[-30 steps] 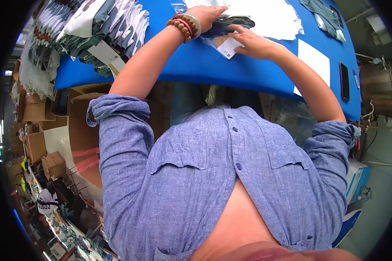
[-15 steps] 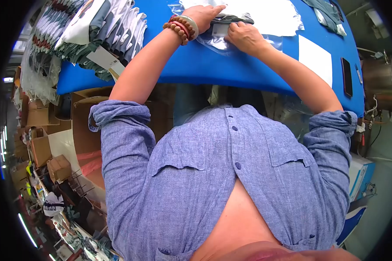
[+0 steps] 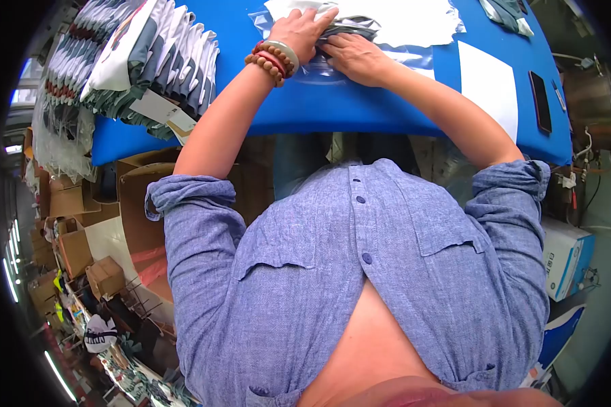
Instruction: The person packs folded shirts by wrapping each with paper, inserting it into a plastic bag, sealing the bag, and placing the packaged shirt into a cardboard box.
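Note:
A folded white and dark garment (image 3: 353, 26) lies on clear plastic (image 3: 414, 58) at the top middle of the blue table (image 3: 305, 108). My left hand (image 3: 300, 32), with beaded bracelets at its wrist, rests on the garment's left end, its fingers apart. Close beside it, my right hand (image 3: 354, 58) lies at the garment's near edge on the plastic. The fingers of my right hand are bent close together, and their tips are partly hidden, so what they hold is unclear. A large white piece (image 3: 421, 24) extends to the right of the garment.
Stacked white and green garments (image 3: 163, 61) fill the table's left end, with a card (image 3: 155, 106) on them. To the right are a white sheet (image 3: 489, 88), a phone (image 3: 540, 102) and a dark green garment (image 3: 506, 17). Cardboard boxes (image 3: 142, 203) stand below left.
My right hand has moved left toward my left hand, its fingers drawn closer together. The white card under the garment has gone from sight, and clear plastic now shows around the garment.

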`<state>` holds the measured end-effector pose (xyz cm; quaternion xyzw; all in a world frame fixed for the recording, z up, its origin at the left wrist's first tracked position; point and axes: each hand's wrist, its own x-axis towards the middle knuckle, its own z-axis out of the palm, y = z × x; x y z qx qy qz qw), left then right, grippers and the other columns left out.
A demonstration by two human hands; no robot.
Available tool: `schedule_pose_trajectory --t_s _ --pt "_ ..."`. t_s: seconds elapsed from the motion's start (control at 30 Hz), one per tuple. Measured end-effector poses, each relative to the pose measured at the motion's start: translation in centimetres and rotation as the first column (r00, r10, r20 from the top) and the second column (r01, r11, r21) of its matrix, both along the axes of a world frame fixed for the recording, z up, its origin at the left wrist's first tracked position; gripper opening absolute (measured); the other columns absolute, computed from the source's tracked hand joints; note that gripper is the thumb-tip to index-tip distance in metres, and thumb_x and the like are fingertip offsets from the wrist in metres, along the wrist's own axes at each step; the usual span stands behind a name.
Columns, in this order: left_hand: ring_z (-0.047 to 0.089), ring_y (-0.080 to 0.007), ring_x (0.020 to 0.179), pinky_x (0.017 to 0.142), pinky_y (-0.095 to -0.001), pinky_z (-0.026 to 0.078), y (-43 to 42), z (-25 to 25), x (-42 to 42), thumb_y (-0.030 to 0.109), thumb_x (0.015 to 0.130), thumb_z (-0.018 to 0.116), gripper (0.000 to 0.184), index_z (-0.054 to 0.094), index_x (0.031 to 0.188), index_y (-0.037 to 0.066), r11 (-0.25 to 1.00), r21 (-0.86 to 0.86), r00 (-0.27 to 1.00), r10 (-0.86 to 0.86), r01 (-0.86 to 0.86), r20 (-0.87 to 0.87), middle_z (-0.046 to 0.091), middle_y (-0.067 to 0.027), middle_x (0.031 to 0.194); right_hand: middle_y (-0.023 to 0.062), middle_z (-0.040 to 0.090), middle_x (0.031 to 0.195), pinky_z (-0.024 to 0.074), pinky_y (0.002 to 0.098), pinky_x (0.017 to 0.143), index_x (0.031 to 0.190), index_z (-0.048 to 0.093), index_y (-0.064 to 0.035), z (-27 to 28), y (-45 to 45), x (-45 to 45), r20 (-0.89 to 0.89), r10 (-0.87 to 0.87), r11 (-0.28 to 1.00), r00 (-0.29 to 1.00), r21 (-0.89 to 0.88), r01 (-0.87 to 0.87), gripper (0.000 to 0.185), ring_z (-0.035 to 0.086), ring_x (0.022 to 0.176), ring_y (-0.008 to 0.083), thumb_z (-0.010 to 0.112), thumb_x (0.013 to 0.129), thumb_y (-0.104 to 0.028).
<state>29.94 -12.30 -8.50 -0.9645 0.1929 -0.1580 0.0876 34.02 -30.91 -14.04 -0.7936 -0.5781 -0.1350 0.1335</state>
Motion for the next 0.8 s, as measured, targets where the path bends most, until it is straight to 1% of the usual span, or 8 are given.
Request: schedule_pose_trajectory --t_s 0.13,0.27,0.37,0.4,0.43,0.53,0.67,0.8 --pt "0.062 -0.0294 0.096 0.070 -0.0395 0.057 -1.4 -0.8 -0.3 0.008 0.082 0.060 0.076 0.028 0.148 0.030 0.987 0.053 0.987 0.156 -0.155 -0.027 0.059 -0.0090 0.115 0.0143 0.051 0.128 0.0323 0.0419 0.104 0.135 0.047 -0.0020 0.6 -0.6 -1.0 -0.113 -0.072 0.991 0.991 -0.123 0.058 0.056 0.045 0.123 0.0281 0.046 0.095 -0.041" --pt "0.063 -0.0268 0.089 0.067 -0.0371 0.057 -1.6 0.1 0.3 0.011 0.083 0.059 0.070 0.033 0.146 0.026 0.971 0.112 0.972 0.199 -0.213 0.126 0.061 -0.0060 0.107 0.0157 0.054 0.121 0.0321 0.0420 0.103 0.126 0.053 0.0013 1.4 -0.5 -1.7 -0.159 -0.114 0.985 0.981 -0.148 0.091 0.063 0.045 0.123 0.0288 0.041 0.094 -0.052" --pt "0.063 -0.0273 0.090 0.067 -0.0358 0.056 -1.7 0.6 -0.1 0.012 0.080 0.063 0.070 0.036 0.144 0.024 0.989 0.038 0.970 0.131 -0.142 0.204 0.061 -0.0067 0.107 0.0199 0.053 0.125 0.0300 0.0425 0.105 0.126 0.052 0.0041 1.0 1.3 -1.8 -0.212 -0.333 0.940 0.919 -0.149 0.307 0.069 0.044 0.124 0.0321 0.040 0.094 -0.055" --pt "0.063 -0.0277 0.092 0.070 -0.0343 0.056 -1.7 0.4 -0.5 0.013 0.078 0.066 0.073 0.036 0.143 0.024 0.988 0.079 0.983 0.123 -0.135 0.138 0.060 -0.0080 0.114 0.0239 0.049 0.131 0.0280 0.0434 0.107 0.127 0.050 0.0064 2.3 1.7 -1.2 -0.332 -0.380 0.907 0.863 -0.318 0.277 0.074 0.044 0.125 0.0357 0.040 0.093 -0.059" --pt "0.058 -0.0303 0.110 0.083 -0.0420 0.053 -2.1 0.3 -1.1 0.017 0.075 0.071 0.077 0.036 0.144 0.023 0.979 0.088 0.983 0.185 -0.183 -0.016 0.053 -0.0108 0.130 0.0242 0.050 0.130 0.0283 0.0437 0.107 0.127 0.050 0.0062 1.6 1.5 -1.3 -0.285 -0.352 0.927 0.892 -0.242 0.288 0.074 0.044 0.125 0.0364 0.040 0.093 -0.059" --pt "0.029 -0.0316 0.140 0.107 -0.0564 0.029 -1.8 -1.7 -3.3 0.013 0.079 0.064 0.074 0.034 0.146 0.024 0.978 0.092 0.983 0.185 -0.186 0.020 0.033 -0.0116 0.150 0.0263 0.050 0.130 0.0304 0.0452 0.106 0.127 0.049 0.0050 0.5 -0.4 -1.8 -0.265 -0.237 0.970 0.935 -0.113 0.214 0.067 0.043 0.126 0.0397 0.042 0.094 -0.054" --pt "0.029 -0.0319 0.140 0.111 -0.0522 0.025 -1.0 -2.6 -7.7 0.011 0.079 0.061 0.063 0.045 0.139 0.021 0.985 -0.160 0.998 0.065 -0.068 -0.020 0.033 -0.0111 0.150 0.0269 0.043 0.138 0.0255 0.0455 0.111 0.137 0.041 0.0013 0.5 -3.1 -2.5 -0.195 -0.305 0.949 0.932 -0.140 0.281 0.061 0.036 0.135 0.0373 0.043 0.096 -0.044" --pt "0.031 -0.0342 0.138 0.112 -0.0460 0.027 0.0 -3.3 -10.7 0.019 0.079 0.066 0.061 0.047 0.137 0.018 0.931 -0.363 0.999 0.047 -0.041 0.008 0.036 -0.0142 0.148 0.0246 0.049 0.132 0.0310 0.0449 0.108 0.129 0.048 0.0022 -0.4 -4.1 -2.6 -0.055 -0.282 0.955 0.958 0.079 0.286 0.054 0.044 0.126 0.0385 0.047 0.094 -0.040"
